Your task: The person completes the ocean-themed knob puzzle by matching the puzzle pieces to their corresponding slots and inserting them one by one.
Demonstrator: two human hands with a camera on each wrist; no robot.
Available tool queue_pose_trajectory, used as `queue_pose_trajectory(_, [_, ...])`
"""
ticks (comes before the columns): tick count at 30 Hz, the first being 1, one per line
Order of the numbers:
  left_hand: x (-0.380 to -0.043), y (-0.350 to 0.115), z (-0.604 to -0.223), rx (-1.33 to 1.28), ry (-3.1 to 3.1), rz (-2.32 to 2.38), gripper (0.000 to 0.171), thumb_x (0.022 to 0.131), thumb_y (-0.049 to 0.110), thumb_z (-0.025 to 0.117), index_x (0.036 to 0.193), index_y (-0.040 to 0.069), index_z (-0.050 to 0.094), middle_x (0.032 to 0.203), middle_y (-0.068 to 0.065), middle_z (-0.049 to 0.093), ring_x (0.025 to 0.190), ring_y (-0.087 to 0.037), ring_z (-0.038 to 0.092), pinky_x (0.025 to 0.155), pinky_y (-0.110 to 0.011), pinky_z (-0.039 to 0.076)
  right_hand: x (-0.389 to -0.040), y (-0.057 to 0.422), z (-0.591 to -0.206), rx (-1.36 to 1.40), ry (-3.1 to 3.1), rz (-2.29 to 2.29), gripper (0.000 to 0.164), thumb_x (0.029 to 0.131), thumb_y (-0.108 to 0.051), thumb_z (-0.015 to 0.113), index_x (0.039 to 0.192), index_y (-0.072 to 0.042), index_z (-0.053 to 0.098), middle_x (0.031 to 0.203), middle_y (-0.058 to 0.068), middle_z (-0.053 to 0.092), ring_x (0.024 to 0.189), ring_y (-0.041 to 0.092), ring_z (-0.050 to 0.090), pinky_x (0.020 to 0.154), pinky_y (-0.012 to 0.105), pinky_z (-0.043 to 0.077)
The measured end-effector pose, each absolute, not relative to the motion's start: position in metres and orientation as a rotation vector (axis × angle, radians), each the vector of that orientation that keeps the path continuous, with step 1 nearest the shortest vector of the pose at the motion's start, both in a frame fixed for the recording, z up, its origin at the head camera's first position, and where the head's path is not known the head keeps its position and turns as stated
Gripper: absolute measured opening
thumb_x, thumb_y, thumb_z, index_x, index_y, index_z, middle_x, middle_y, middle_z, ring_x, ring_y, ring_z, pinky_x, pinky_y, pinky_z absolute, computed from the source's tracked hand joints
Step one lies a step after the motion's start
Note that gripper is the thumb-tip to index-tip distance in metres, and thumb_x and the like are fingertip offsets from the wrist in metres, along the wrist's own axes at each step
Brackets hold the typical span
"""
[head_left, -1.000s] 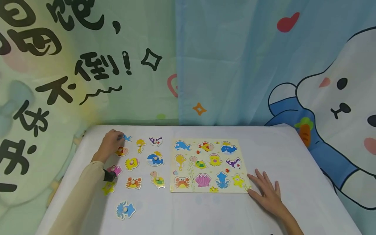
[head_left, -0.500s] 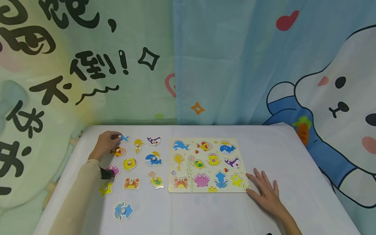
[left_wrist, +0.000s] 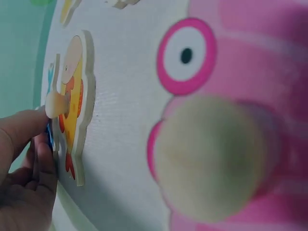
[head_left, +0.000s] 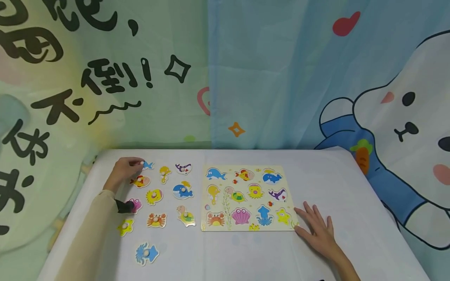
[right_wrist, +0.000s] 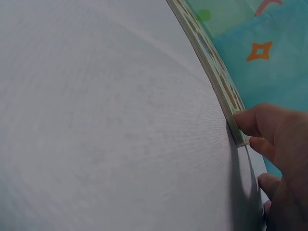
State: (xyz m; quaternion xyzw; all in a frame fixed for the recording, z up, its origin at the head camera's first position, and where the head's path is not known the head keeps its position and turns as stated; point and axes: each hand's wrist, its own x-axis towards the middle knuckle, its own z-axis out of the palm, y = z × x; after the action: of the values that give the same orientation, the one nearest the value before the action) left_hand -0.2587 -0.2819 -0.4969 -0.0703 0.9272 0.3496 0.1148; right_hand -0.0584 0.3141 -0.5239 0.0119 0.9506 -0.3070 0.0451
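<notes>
My left hand (head_left: 124, 171) reaches to the far left of the table, thumb and fingertips pinching at the knob of a blue whale puzzle piece (head_left: 148, 166). In the left wrist view, that blue piece (left_wrist: 50, 134) is mostly hidden behind a red-and-yellow fish piece (left_wrist: 72, 91). A pink shell piece (left_wrist: 231, 48) with a large round knob fills the right of that view. My right hand (head_left: 318, 230) rests on the table with fingers spread, thumb and a fingertip touching the right edge of the pale yellow puzzle board (head_left: 225, 227). In the right wrist view, fingertips meet the board's corner (right_wrist: 239, 137).
Loose knobbed pieces lie left of the board, among them a seahorse (head_left: 164, 174), a crab (head_left: 156, 220), a turtle (head_left: 186, 216) and a yellow star (head_left: 125, 226). A blue squid piece (head_left: 146, 253) lies nearer the front. A printed curtain (head_left: 260, 78) hangs behind the white table.
My left hand has drawn left and lowered, uncovering the fish piece, its fingertips still at the whale piece. The head view has shifted slightly. My right hand stays at the board's edge.
</notes>
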Motion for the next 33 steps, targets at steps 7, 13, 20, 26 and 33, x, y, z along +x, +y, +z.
queue_pose_trajectory(7, [-0.255,-0.279,-0.492,-0.095,2.791,0.944,0.037,0.098,0.019,0.056,0.128,-0.002,0.059,0.117,-0.024,0.06,0.094,-0.028,0.053,0.077,-0.031,0.05,-0.058,0.315,-0.527,0.015,2.925,-0.955,0.057,0.088,-0.036,0.064,0.138,-0.013,0.051,0.157,0.025,0.022,0.147,0.047,0.003,0.107,0.073,-0.015])
queue_pose_trajectory(13, [-0.256,-0.28,-0.49,-0.058,2.809,0.913,0.036,0.097,0.018,0.057,0.126,-0.004,0.06,0.116,-0.025,0.057,0.099,-0.033,0.05,0.094,-0.048,0.047,-0.058,0.315,-0.527,0.021,2.928,-0.959,0.057,0.087,-0.036,0.065,0.137,-0.013,0.052,0.157,0.026,0.023,0.147,0.047,0.004,0.107,0.072,-0.015])
queue_pose_trajectory(20, [-0.26,-0.282,-0.49,-0.07,2.793,0.942,0.037,0.098,0.021,0.055,0.127,-0.001,0.059,0.12,-0.024,0.054,0.102,-0.033,0.051,0.093,-0.046,0.049,-0.058,0.314,-0.527,0.041,2.928,-0.919,0.058,0.088,-0.038,0.064,0.137,-0.012,0.051,0.157,0.026,0.023,0.148,0.046,0.003,0.107,0.072,-0.015])
queue_pose_trajectory(26, [-0.262,-0.277,-0.485,-0.078,2.807,0.974,0.038,0.098,0.023,0.055,0.128,0.0,0.058,0.123,-0.023,0.055,0.105,-0.034,0.052,0.095,-0.047,0.049,-0.058,0.314,-0.525,0.045,2.941,-0.933,0.057,0.087,-0.038,0.064,0.136,-0.011,0.052,0.156,0.026,0.024,0.147,0.047,0.005,0.107,0.072,-0.015])
queue_pose_trajectory(33, [-0.264,-0.263,-0.482,-0.005,2.846,1.02,0.034,0.096,0.021,0.058,0.123,0.001,0.062,0.119,-0.021,0.057,0.108,-0.034,0.053,0.097,-0.049,0.048,-0.059,0.313,-0.526,0.049,2.932,-0.934,0.058,0.087,-0.038,0.064,0.137,-0.011,0.052,0.157,0.026,0.022,0.147,0.046,0.003,0.107,0.072,-0.016])
